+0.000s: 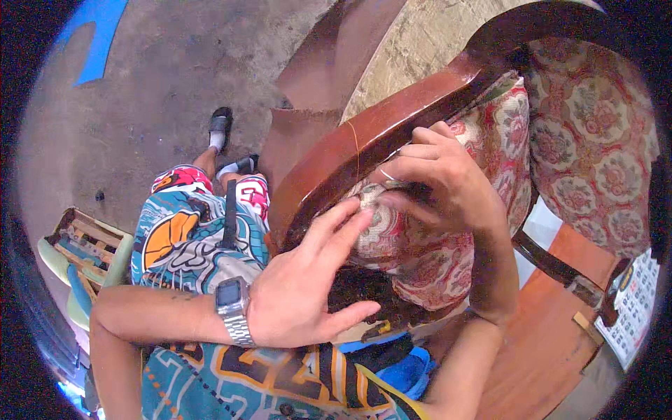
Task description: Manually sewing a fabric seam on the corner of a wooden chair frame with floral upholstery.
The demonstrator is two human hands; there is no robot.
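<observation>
My left hand (297, 280), a silver digital watch (233, 308) on its wrist, lies with fingers stretched out and fingertips against the patterned seat fabric (434, 269). The thumb stands apart from the fingers. Across from it my right hand (444, 178) is closed in a pinch at the fabric's edge, beside the wooden armrest (413, 101). A thin, dark needle-like piece (397, 184) shows between its fingers, partly hidden by them. A fine yellowish thread (355, 143) crosses the glossy armrest and comes down to the fabric close to my left fingertips.
The sofa's patterned backrest (588, 133) rises at the right. Below it are a brown wooden panel (539, 350) and a printed sheet (633, 301). A wooden frame piece with pale padding (87, 241) stands at the left on the concrete floor (161, 84). Brown sheet material (336, 56) lies beyond the armrest.
</observation>
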